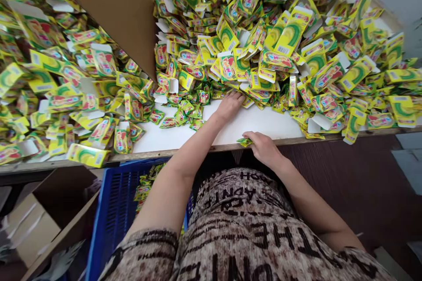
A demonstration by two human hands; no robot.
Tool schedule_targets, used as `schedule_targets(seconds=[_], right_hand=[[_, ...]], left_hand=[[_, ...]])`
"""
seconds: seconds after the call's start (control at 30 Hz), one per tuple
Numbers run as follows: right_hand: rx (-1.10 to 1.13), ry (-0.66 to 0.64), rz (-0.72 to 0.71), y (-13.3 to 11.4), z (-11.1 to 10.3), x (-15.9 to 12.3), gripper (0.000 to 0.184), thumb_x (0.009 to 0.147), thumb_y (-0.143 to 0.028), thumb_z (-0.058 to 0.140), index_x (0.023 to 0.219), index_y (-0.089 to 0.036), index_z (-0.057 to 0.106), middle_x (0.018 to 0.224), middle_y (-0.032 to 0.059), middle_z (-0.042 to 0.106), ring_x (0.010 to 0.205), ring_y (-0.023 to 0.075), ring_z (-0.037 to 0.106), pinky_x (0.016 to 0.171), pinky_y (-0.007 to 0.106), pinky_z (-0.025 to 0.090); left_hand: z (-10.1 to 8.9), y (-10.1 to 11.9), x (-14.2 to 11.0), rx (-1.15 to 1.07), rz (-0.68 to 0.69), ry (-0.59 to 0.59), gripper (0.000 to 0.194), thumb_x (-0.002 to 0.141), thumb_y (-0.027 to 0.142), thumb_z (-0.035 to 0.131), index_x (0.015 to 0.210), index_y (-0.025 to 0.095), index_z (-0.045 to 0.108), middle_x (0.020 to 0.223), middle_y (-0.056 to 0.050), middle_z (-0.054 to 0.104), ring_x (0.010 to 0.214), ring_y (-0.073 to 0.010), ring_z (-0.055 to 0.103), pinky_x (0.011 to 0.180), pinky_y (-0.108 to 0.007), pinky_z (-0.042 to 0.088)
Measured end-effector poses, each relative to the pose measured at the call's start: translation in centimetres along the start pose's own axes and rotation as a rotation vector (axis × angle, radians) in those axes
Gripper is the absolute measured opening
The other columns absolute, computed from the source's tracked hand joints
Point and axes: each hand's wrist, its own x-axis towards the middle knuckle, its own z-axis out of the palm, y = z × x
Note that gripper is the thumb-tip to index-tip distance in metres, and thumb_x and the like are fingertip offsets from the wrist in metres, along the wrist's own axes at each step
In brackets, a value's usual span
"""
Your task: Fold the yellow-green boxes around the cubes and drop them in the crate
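Left hand (pixel 230 106) lies open on the worktop (pixel 171 137), fingers loosely spread, their tips resting on the near edge of a heap of small green, red and yellow sachets (pixel 194 106). Right hand (pixel 263 149) is curled and closer to the worktop's front edge, pinching one small green-and-yellow sachet (pixel 244 142) at its fingertips, so that the sachet sticks out past the fingers on the side toward the left hand.

Both hands are over the bare white part of the worktop, with the sachets scattered just behind and to the left of the left hand. Farther back on the worktop, a large mound of flat yellow-and-green printed cartons (pixel 290 30) with white flaps spreads toward the far right. A brown cardboard divider (pixel 112 9) stands on the worktop, left of that mound, and more of the same cartons (pixel 62 83) lie heaped to its left, up to the front edge.

Below the front edge of the worktop, a blue plastic crate (pixel 112 224) sits to the left of the person's lap, with yellow packets (pixel 145 189) inside it. A cardboard box (pixel 42 215) stands farther left of the crate. The person's sleeves and top (pixel 250 237) are brown and cream, printed with lettering.
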Motion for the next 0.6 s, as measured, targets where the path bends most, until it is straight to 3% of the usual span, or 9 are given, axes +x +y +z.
schedule_targets(seconds=[0.07,0.13,0.2,0.27,0.33,0.43,0.6], right_hand=[[0.027,-0.005,0.009,0.3,0.2,0.4,0.033,0.084,-0.005,0.051,0.11,-0.021,0.063,0.105,0.011,0.073,0.099,0.0265,0.069,0.091,0.042,0.053],[0.129,0.04,0.078,0.6,-0.1,0.9,0.02,0.088,-0.014,0.055,0.103,-0.023,0.064,0.1,0.0085,0.074,0.096,0.0255,0.07,0.09,0.041,0.054],[0.288,0.204,0.174,0.7,-1.0,1.8,0.012,0.09,-0.025,0.059,0.102,-0.024,0.063,0.099,0.006,0.073,0.095,0.0236,0.07,0.09,0.038,0.055],[0.43,0.435,0.223,0.4,-2.0,3.1,0.018,0.091,-0.033,0.06,0.107,-0.025,0.062,0.105,0.0057,0.072,0.099,0.0227,0.069,0.091,0.037,0.055],[0.48,0.58,0.191,-0.2,-2.6,4.7,0.026,0.091,-0.037,0.061,0.114,-0.024,0.06,0.113,0.007,0.07,0.105,0.0236,0.067,0.094,0.037,0.054],[0.339,0.54,0.079,-1.2,-2.5,7.0,0.023,0.091,-0.035,0.061,0.111,-0.024,0.064,0.114,0.0075,0.07,0.111,0.0259,0.063,0.1,0.041,0.05],[0.073,0.399,-0.116,-2.2,-1.3,8.5,0.019,0.091,-0.025,0.057,0.107,-0.023,0.066,0.105,0.0086,0.072,0.103,0.0265,0.062,0.097,0.042,0.047]], left_hand=[[-0.5,0.2,-0.7,-0.038,-0.032,0.019,0.03,0.096,0.017,0.04,0.111,0.014,0.067,0.113,-0.019,0.067,0.115,-0.0302,0.056,0.104,-0.044,0.038],[-1.1,0.7,-2.3,-0.133,-0.087,0.109,0.029,0.096,0.019,0.043,0.113,0.014,0.066,0.111,-0.018,0.068,0.113,-0.029,0.058,0.104,-0.042,0.04],[-1.4,1.6,-4.8,-0.295,-0.175,0.237,0.031,0.096,0.022,0.047,0.121,0.016,0.063,0.113,-0.015,0.07,0.108,-0.0258,0.061,0.1,-0.038,0.044],[-1.3,2.5,-7.5,-0.508,-0.278,0.324,0.035,0.094,0.026,0.052,0.126,0.017,0.061,0.112,-0.011,0.071,0.101,-0.0224,0.065,0.095,-0.034,0.048],[-0.9,3.4,-9.9,-0.719,-0.352,0.352,0.038,0.091,0.027,0.057,0.127,0.016,0.061,0.11,-0.009,0.073,0.099,-0.0212,0.067,0.092,-0.032,0.05],[-0.4,4.2,-12.1,-0.895,-0.387,0.352,0.038,0.089,0.026,0.058,0.125,0.015,0.063,0.112,-0.009,0.074,0.106,-0.0224,0.068,0.096,-0.033,0.051],[-0.3,5.0,-13.0,-0.906,-0.424,0.357,0.036,0.089,0.023,0.055,0.123,0.017,0.063,0.111,-0.008,0.074,0.103,-0.0213,0.069,0.095,-0.033,0.052]])
